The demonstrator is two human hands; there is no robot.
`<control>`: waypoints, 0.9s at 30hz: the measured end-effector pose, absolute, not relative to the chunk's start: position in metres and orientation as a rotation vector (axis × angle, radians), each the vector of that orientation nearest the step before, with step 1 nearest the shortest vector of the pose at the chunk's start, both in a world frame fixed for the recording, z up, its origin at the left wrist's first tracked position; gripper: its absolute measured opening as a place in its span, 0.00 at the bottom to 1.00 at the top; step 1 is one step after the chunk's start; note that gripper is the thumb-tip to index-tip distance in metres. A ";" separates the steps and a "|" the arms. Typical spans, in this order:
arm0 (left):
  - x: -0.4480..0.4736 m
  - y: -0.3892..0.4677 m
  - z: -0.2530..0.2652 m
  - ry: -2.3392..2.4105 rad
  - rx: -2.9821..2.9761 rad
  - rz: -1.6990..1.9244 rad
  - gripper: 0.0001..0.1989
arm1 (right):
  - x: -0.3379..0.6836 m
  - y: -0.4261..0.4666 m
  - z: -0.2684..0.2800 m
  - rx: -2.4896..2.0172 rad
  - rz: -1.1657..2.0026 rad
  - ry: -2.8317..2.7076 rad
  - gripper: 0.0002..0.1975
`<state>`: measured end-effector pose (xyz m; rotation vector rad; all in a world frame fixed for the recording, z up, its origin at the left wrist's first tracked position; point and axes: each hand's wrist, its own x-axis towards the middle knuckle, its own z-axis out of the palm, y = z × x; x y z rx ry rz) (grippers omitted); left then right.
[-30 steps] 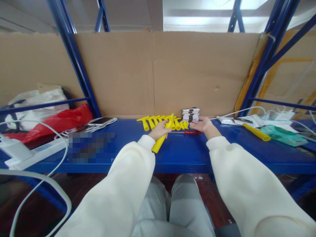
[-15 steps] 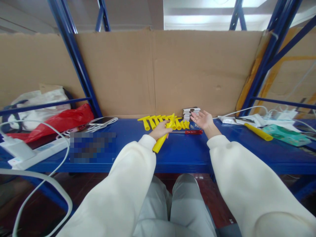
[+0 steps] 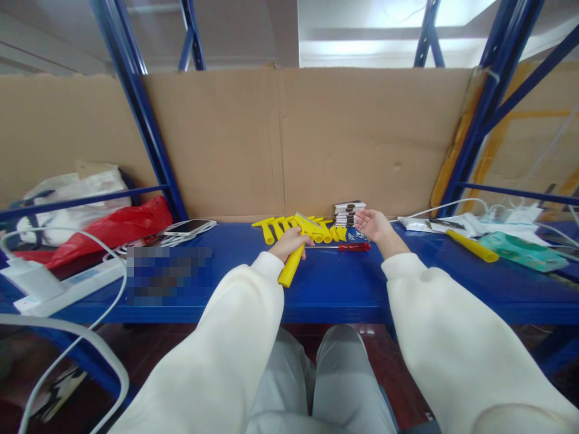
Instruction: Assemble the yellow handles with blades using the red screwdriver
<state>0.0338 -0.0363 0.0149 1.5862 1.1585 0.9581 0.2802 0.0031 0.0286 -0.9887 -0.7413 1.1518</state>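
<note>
My left hand (image 3: 289, 243) is closed around the handle of a yellow scraper (image 3: 292, 268), its wide head tilted up and away from me. Behind it, several more yellow scrapers (image 3: 268, 234) lie in a row on the blue shelf. My right hand (image 3: 374, 225) is held beside a stack of small black-and-white boxes (image 3: 346, 213), fingers loosely bent and apart from the palm. Whether its fingertips touch the boxes I cannot tell. A red-handled screwdriver (image 3: 354, 247) lies just in front of them. Small yellow pieces (image 3: 338, 233) sit next to the stack.
Cardboard (image 3: 217, 138) closes off the back of the blue shelf (image 3: 335, 283). To the left are a phone (image 3: 190, 227), a red bag (image 3: 113, 232) and a white power strip (image 3: 79, 289) with cables. A yellow tube-like handle (image 3: 473, 246) and a green packet (image 3: 522, 252) lie right.
The scraper in my left hand has turned, so its wide head now shows. My right hand's fingers have drawn together beside the stack of boxes. The view has tilted slightly up.
</note>
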 end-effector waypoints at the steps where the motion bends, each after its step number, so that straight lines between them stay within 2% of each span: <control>1: 0.034 -0.036 0.014 1.167 1.585 0.977 0.11 | 0.279 0.001 0.029 -1.036 1.113 -0.791 0.08; 5: 0.032 -0.032 0.008 1.242 1.617 1.065 0.20 | 0.278 -0.003 0.028 -1.328 0.805 -1.226 0.04; 9: 0.028 -0.025 0.002 1.298 1.703 1.130 0.24 | 0.282 -0.005 0.027 -1.621 0.519 -1.981 0.01; 12: 0.026 -0.023 0.001 1.323 1.763 1.155 0.23 | 0.284 -0.007 0.027 -1.774 0.342 -2.309 0.07; 14: 0.025 -0.024 0.002 1.359 1.782 1.148 0.23 | 0.283 -0.008 0.024 -1.784 0.306 -2.370 0.10; 22: 0.026 -0.032 0.007 1.428 1.803 1.095 0.24 | 0.278 -0.001 0.001 -1.545 0.309 -2.248 0.11; 27: 0.023 -0.032 0.008 1.498 1.804 1.102 0.26 | 0.280 -0.004 -0.003 -1.527 0.104 -2.172 0.10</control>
